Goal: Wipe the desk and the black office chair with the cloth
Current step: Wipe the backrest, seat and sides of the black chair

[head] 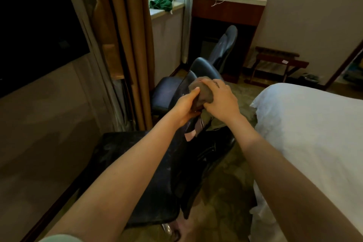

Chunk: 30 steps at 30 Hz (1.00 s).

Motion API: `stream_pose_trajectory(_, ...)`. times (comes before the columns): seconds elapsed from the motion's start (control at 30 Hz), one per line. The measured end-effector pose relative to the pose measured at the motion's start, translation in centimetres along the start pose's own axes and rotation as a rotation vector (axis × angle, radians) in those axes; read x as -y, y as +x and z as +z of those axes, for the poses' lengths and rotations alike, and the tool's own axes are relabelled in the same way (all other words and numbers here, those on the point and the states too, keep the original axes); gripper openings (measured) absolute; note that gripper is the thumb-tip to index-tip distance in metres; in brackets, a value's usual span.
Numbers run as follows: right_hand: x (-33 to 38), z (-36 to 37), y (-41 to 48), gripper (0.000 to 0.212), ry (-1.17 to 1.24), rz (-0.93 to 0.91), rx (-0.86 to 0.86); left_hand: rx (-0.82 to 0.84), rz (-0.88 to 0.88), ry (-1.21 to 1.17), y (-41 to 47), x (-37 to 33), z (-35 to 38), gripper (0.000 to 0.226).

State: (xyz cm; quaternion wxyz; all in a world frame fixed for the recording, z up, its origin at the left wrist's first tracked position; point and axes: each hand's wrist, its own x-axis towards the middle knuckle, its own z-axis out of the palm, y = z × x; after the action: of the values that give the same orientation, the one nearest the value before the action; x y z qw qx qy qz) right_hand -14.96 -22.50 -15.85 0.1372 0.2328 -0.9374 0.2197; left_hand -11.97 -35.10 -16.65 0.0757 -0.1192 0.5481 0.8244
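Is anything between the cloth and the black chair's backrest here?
Nothing visible is. The left hand and the right hand both grip the cloth right at the top of the backrest of the black office chair.

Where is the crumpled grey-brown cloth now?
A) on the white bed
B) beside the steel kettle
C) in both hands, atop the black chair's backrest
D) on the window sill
C: the left hand and right hand both grip the crumpled grey-brown cloth at the backrest top of the black office chair.
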Motion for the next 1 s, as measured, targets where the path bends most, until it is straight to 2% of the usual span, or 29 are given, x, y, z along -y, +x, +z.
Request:
stream_pose_trajectory(0.33, -2.2, 2.9, 6.1, 0.066, -0.127, -0.090, -0.015, 0.032, -0.110, 0.247, 5.8, -4.2, -3.1, 0.047)
stream_pose_trajectory(0.5, -3.1, 4.7, 9.1, 0.067, -0.173, -0.205, -0.001, -0.018, -0.130, 0.243, 8.4, -5.0, -4.3, 0.044)
stream_pose_trajectory(0.67, -4.1, 5.8, 12.8, 0.067, -0.136, -0.288, 0.035, -0.090, -0.093, 0.276, 11.4, -5.3, -4.8, 0.052)
stream_pose_trajectory(0.8, -4.9, 6.7, 16.0, 0.068, -0.014, -0.347, 0.079, -0.206, -0.021, 0.127, 14.1, -5.6, -4.2, 0.049)
stream_pose_trajectory(0.87, -5.1, 6.8, 17.9, 0.073, 0.105, -0.382, 0.182, -0.290, 0.043, 0.054, 15.4, -5.8, -3.8, 0.047)
stream_pose_trajectory(0.97, -5.7, 6.0, 21.2, 0.073, 0.549, -0.354, 0.452, -0.453, 0.132, -0.085, 17.0, -6.3, -3.5, 0.029)
stream_pose_trajectory(1.0, -6.4, 5.9, 22.8, 0.068, 0.632, -0.307, 0.427, -0.519, 0.165, -0.138, 17.5, -6.7, -3.2, 0.023)
